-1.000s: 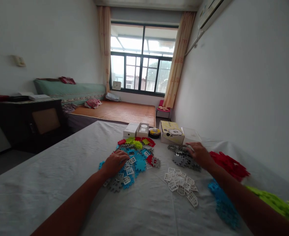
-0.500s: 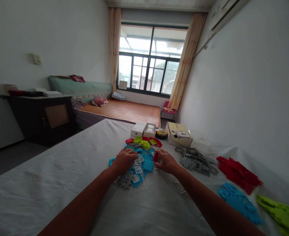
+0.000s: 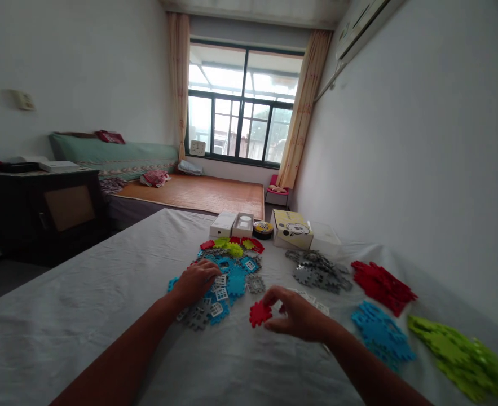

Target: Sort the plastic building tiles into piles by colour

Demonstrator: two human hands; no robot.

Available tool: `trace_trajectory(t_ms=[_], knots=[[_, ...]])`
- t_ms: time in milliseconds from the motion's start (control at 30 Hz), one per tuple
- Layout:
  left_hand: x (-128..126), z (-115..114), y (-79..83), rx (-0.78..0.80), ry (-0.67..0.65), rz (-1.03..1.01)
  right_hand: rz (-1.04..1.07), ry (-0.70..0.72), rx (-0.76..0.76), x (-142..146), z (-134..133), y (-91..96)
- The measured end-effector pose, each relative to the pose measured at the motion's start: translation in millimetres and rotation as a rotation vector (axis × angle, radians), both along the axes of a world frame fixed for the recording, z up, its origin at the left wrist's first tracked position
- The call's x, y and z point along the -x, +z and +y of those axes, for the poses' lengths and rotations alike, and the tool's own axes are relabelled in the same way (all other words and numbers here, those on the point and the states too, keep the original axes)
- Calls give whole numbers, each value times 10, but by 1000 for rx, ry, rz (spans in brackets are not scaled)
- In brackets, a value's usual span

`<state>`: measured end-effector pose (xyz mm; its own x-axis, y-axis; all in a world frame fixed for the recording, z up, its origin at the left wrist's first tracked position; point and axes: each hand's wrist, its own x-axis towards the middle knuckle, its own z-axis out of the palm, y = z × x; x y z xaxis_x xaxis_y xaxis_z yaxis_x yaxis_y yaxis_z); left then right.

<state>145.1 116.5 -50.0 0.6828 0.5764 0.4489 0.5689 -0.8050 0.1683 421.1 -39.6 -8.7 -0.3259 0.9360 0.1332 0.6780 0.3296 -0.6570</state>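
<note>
My right hand [image 3: 295,316] pinches a red toothed plastic building piece [image 3: 259,314] between thumb and fingers, just above the sheet and right of a mixed pile. My left hand [image 3: 197,280] lies over the pile's left side, its fingers stretched loosely across the pieces; no held piece shows. Blue pieces [image 3: 236,282], white window-shaped pieces [image 3: 221,294] and grey pieces [image 3: 198,317] make up the near pile. At its far end lie lime pieces [image 3: 234,250]. Some white pieces [image 3: 321,308] lie partly hidden behind my right hand.
Sorted heaps lie to the right: grey [image 3: 320,272], red [image 3: 384,286], blue [image 3: 379,332] and lime [image 3: 455,352]. White boxes [image 3: 223,224], a round black-and-yellow tin [image 3: 263,229], a yellow cartoon box [image 3: 291,230] and a clear container [image 3: 325,237] line the far side of the sheet [image 3: 105,282].
My right hand has drawn the red piece out of the pile, towards me. My left hand stays over the pile. The view has turned slightly right.
</note>
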Motion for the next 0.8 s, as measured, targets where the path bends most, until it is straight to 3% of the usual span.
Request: trace_trajectory(t_ms=[133, 300, 533, 667, 800], knots=[[-15, 1, -2, 7, -33, 19, -99, 64, -3, 9, -217, -149], [-10, 13, -13, 27, -28, 6, -138, 75, -49, 68, -188, -333], [2, 57, -31, 28, -18, 10, -123, -50, -102, -18, -243, -279], [7, 70, -24, 28, -22, 3, -31, -281, -201, -387, -162, -166], [10, 65, -13, 27, -27, -2, -61, -502, -280, -1163, -50, -28]])
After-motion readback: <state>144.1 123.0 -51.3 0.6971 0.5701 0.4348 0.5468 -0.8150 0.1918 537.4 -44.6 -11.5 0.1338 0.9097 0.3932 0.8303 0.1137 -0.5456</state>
